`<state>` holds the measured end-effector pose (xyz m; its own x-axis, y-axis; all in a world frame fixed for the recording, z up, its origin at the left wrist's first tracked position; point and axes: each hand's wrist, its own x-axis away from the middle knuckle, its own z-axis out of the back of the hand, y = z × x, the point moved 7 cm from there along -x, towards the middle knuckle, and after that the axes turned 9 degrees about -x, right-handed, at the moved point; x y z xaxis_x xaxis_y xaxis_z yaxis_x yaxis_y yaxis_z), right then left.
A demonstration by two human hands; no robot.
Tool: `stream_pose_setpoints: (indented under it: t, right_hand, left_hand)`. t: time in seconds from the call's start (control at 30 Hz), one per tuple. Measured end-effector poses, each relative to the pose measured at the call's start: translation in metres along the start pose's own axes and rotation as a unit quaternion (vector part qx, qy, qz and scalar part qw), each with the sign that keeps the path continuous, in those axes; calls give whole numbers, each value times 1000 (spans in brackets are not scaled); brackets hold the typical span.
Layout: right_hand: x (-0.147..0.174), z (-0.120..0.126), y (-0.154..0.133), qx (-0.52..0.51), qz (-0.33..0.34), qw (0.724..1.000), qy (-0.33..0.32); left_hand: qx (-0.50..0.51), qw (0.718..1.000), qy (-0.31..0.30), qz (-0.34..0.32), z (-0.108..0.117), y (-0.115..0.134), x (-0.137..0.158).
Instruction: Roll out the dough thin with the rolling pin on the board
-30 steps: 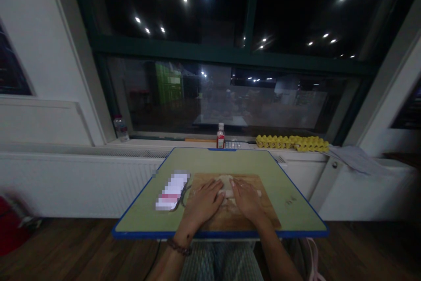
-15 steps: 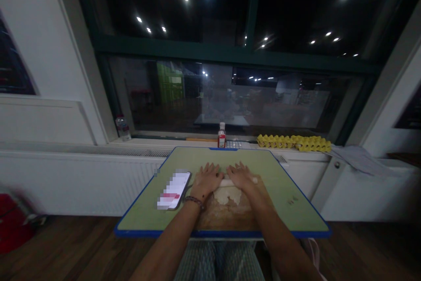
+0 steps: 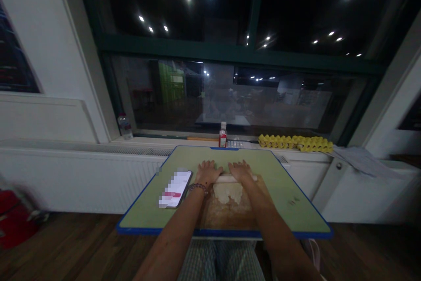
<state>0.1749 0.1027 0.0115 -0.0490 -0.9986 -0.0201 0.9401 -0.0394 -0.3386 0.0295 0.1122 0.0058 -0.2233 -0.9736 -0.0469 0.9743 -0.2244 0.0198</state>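
Off-white dough (image 3: pixel 226 192), rolling pin (image 3: pixel 226 179) under left hand (image 3: pixel 208 173) and right hand (image 3: pixel 241 172)

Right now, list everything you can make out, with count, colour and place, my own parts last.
Slim cylindrical rolling pin: one, pale, under both hands
Flattened dough sheet: one, off-white, on the board
Rectangular wooden board: one, brown, on the table
Blue-edged table: one, light green, before the window
Flat phone: one, whitish screen, table's left
Small white-capped bottle: one, red, sill's middle
Bumpy egg trays: count unclear, yellow, sill's right
Clear plastic bottle: one, reddish cap, sill's left
Cloth or paper: count unclear, greyish, beyond the trays
Ribbed radiator: one, white, left
Red container: one, floor, far left
Large window: one, dark green frame, behind
Beaded bracelet: one, dark reddish, left wrist
Left hand: one, bare, on the pin
Right hand: one, bare, on the pin
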Motion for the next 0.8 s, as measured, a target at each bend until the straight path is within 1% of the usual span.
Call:
stream_pose_setpoints:
  t: [0.1, 0.23, 0.43, 0.63, 0.8]
  right_hand:
    - [-1, 3, 5, 11, -50, 999, 15]
    - [0, 5, 7, 20, -82, 996, 23]
    - [0, 2, 7, 30, -87, 996, -9]
    - [-1, 4, 7, 36, -87, 996, -10]
    - [1, 5, 3, 36, -66, 997, -19]
  left_hand:
    - [-2, 998, 14, 59, 4, -6, 0]
    - [-10, 996, 28, 84, 11, -6, 3]
    - [-6, 997, 16, 80, 13, -5, 5]
    - [1, 997, 4, 75, 9, -6, 2]
    - [3, 997, 3, 71, 6, -7, 0]
